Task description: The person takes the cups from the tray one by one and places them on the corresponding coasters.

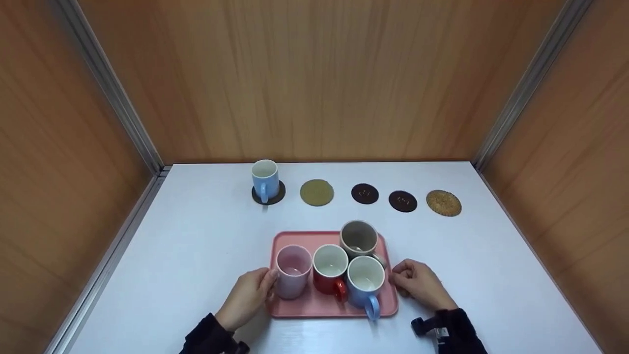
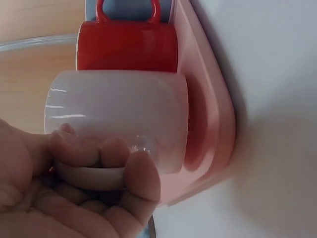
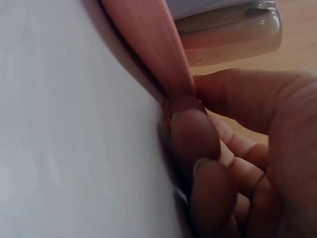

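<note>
On the worktop [image 1: 196,236] | pink tray [image 1: 295,238] sits with four mugs | your left hand [image 1: 248,295] and right hand [image 1: 420,285] pinch its side rims | step: gripping | next, judged: lift level, both sides together.

A white table [image 1: 196,246] carries a pink tray [image 1: 295,307]; beyond the tray lie five coasters [image 1: 317,192] in a row.

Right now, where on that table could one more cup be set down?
Four coasters stand bare, from the tan one to the speckled one. Bare table flanks the tray. The tray is crowded with four mugs, with hands at both edges.
</note>
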A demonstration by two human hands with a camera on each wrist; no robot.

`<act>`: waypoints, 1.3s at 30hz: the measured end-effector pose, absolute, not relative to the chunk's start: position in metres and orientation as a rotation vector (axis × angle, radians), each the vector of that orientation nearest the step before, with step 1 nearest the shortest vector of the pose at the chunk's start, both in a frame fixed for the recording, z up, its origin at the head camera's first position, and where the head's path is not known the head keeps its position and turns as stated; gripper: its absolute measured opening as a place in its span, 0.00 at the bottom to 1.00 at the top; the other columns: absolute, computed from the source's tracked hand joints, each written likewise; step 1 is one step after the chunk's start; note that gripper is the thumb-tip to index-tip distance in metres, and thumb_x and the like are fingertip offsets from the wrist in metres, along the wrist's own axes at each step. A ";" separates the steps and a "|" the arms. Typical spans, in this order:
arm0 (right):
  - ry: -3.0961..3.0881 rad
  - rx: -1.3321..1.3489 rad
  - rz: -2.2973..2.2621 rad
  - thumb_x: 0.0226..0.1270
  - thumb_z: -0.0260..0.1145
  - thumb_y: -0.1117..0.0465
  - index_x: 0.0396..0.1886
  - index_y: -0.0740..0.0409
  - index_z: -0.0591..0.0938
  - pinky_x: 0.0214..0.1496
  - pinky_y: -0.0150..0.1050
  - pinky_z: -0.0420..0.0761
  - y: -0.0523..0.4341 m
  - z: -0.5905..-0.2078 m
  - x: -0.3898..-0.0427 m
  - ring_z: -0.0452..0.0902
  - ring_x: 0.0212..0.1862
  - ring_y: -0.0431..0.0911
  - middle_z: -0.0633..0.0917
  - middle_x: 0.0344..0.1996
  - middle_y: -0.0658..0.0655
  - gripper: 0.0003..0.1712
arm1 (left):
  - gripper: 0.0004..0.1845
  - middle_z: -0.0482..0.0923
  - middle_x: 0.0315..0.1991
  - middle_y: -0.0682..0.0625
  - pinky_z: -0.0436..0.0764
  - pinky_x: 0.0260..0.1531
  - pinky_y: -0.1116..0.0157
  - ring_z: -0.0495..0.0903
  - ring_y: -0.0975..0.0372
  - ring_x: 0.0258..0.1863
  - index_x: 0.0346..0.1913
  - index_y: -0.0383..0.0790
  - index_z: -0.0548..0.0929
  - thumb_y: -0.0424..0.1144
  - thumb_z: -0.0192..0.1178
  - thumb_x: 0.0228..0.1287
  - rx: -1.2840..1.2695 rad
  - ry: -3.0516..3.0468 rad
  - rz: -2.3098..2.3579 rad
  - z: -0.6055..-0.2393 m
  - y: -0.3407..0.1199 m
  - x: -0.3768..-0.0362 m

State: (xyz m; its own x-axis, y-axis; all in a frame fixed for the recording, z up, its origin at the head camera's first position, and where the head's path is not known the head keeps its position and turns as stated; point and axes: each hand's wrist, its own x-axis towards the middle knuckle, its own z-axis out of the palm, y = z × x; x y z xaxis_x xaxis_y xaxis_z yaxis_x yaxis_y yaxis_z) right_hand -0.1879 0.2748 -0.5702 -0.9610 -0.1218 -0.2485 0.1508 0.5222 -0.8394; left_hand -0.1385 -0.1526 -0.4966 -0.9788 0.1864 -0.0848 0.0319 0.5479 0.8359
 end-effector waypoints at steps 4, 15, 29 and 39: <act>2.489 -0.003 -1.428 0.71 0.73 0.50 0.46 0.60 0.83 0.27 0.33 0.76 0.276 -0.571 -0.187 0.76 0.24 0.40 0.82 0.21 0.48 0.18 | 0.22 0.81 0.29 0.48 0.75 0.28 0.71 0.77 0.63 0.29 0.34 0.36 0.81 0.46 0.50 0.87 0.140 2.668 1.406 -0.480 -0.154 -0.147; 2.483 0.045 -1.463 0.72 0.73 0.51 0.46 0.59 0.83 0.28 0.34 0.78 0.281 -0.571 -0.189 0.77 0.25 0.43 0.83 0.22 0.50 0.16 | 0.19 0.77 0.29 0.50 0.79 0.36 0.68 0.76 0.60 0.33 0.38 0.31 0.81 0.39 0.48 0.87 0.084 2.449 1.918 -0.446 -0.120 -0.216; 2.450 0.041 -1.492 0.73 0.72 0.52 0.47 0.59 0.84 0.28 0.34 0.79 0.284 -0.574 -0.186 0.78 0.25 0.43 0.83 0.23 0.51 0.15 | 0.17 0.78 0.29 0.53 0.77 0.35 0.69 0.77 0.64 0.32 0.39 0.33 0.82 0.38 0.48 0.87 -0.191 2.188 2.269 -0.470 -0.052 -0.325; 2.437 0.014 -1.481 0.73 0.72 0.52 0.46 0.58 0.84 0.27 0.34 0.78 0.279 -0.574 -0.189 0.78 0.25 0.43 0.83 0.22 0.51 0.15 | 0.19 0.81 0.37 0.49 0.80 0.57 0.54 0.80 0.61 0.41 0.45 0.35 0.83 0.43 0.46 0.88 -0.405 2.213 2.185 -0.488 -0.039 -0.361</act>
State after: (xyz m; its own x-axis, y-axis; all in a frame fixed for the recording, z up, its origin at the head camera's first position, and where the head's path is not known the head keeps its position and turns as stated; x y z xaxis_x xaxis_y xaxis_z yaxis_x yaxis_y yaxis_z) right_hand -0.1888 0.2786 -0.5742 -0.9582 -0.1404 -0.2493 0.1566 0.4719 -0.8676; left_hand -0.3607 -0.0390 -0.4883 -0.9666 -0.1788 -0.1836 -0.1859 -0.0040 0.9826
